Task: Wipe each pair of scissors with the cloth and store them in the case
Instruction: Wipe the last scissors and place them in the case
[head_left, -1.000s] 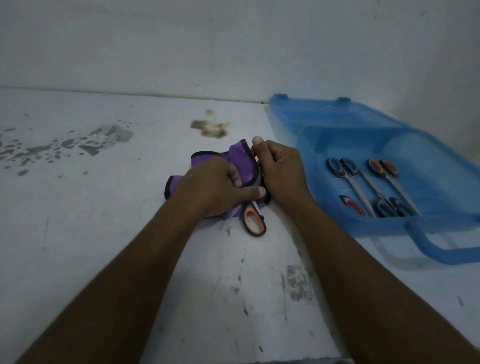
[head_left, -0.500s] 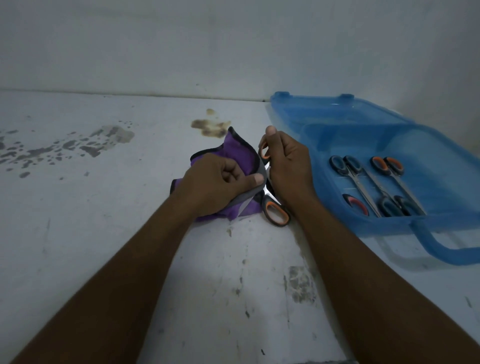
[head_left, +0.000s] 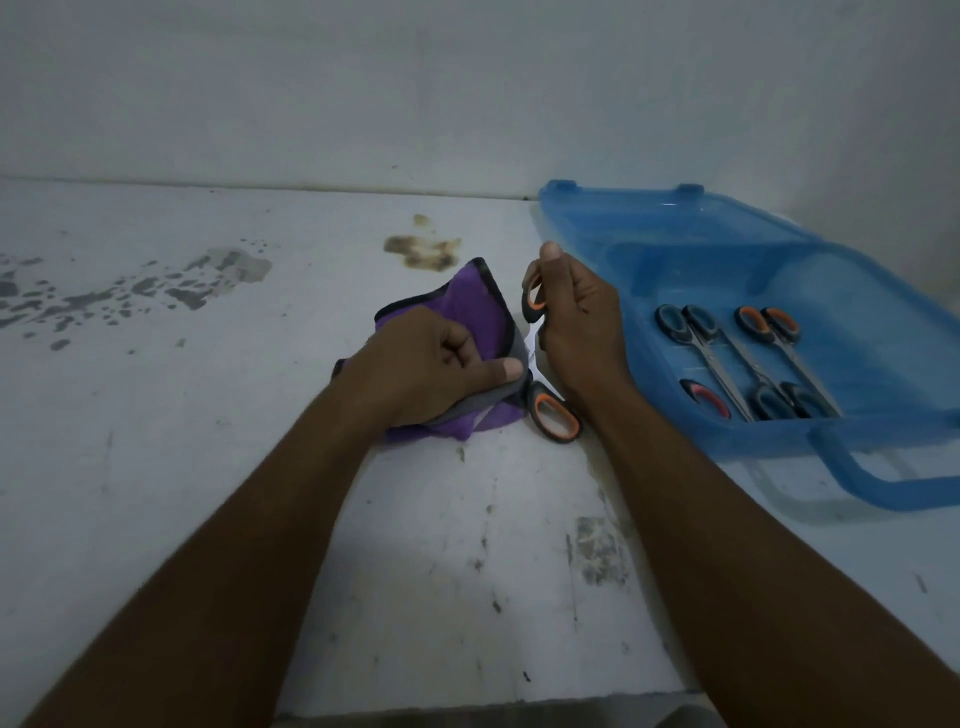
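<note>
Head view: left hand (head_left: 431, 364) curled tight round purple cloth (head_left: 467, 306), thumb pressed flat on the fold, cloth wrapped over the blades of orange-handled scissors (head_left: 553, 418) at table centre. Right hand (head_left: 576, 322) pinches the upper handle loop, fingers curled; handles spread apart, lower loop down on the stained white table (head_left: 441, 545) just beside the right wrist. Open blue case (head_left: 753, 441) lies near to the right, several other scissors (head_left: 727, 358) flat inside it.

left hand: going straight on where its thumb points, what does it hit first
Probably the scissors, their blades just past the left hand, then the right hand; depth is unclear.
</note>
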